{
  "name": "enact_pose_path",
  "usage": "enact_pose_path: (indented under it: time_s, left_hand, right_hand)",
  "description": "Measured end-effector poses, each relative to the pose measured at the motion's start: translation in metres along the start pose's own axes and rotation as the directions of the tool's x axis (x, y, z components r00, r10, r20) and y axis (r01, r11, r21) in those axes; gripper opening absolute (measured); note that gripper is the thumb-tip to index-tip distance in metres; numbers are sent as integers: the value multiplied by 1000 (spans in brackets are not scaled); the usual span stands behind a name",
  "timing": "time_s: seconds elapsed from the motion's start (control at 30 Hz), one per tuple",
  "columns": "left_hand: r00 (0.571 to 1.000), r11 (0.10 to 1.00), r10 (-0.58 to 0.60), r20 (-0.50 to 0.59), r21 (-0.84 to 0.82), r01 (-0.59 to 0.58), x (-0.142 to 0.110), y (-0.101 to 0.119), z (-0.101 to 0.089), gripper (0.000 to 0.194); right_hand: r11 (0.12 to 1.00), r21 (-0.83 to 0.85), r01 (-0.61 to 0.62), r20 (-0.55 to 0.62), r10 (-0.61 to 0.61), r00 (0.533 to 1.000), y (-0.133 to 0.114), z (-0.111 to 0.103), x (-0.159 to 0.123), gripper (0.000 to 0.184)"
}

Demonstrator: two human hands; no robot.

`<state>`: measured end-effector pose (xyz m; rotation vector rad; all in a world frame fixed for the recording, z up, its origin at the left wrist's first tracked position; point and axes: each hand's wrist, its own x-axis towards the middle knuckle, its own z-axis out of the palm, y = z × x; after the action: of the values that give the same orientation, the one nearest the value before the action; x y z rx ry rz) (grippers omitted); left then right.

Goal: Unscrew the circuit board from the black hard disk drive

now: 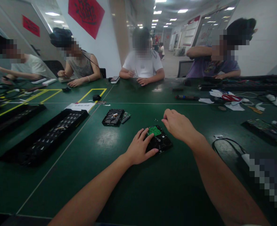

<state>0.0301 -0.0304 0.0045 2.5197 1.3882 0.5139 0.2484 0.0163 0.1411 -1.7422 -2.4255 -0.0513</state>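
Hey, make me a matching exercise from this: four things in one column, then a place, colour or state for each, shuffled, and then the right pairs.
Column one
1. Left hand
2. Right hand
3. Table
4. Red cord

Column two
A. Dark green
B. Fingers curled, beside the nearest drive
C. Among white scraps, toward the right side
D. Fingers spread, resting on the nearest drive

Right pairs
1-D, 2-B, 3-A, 4-C
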Motion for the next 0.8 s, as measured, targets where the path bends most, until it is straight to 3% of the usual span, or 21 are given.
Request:
enact_pose_path:
  time_s: [0.17,0.23,0.4,0.6,0.8]
  left_hand:
    - [1000,1000,2,15,-7,-2,0,0,-2,83]
    - [1000,1000,4,15,-9,-4,0,1,-3,83]
    - [1000,1000,2,15,-8,-2,0,2,-4,84]
    - [1000,1000,1,2,-21,-1,0,-1,-1,82]
    - [1000,1000,0,6,-13,0,1,0,0,83]
  right_hand:
    - [979,160,126,0,-128,992,2,0,1,22]
    - [988,126,92,2,-93,996,1,0,1,18]
    - [994,-62,-86,-6,86,996,-1,1,-3,35]
    - [996,-60,69,30,-67,997,-5,-3,-7,15]
    - [995,-93,40,42,-36,998,-11,-4,-8,17]
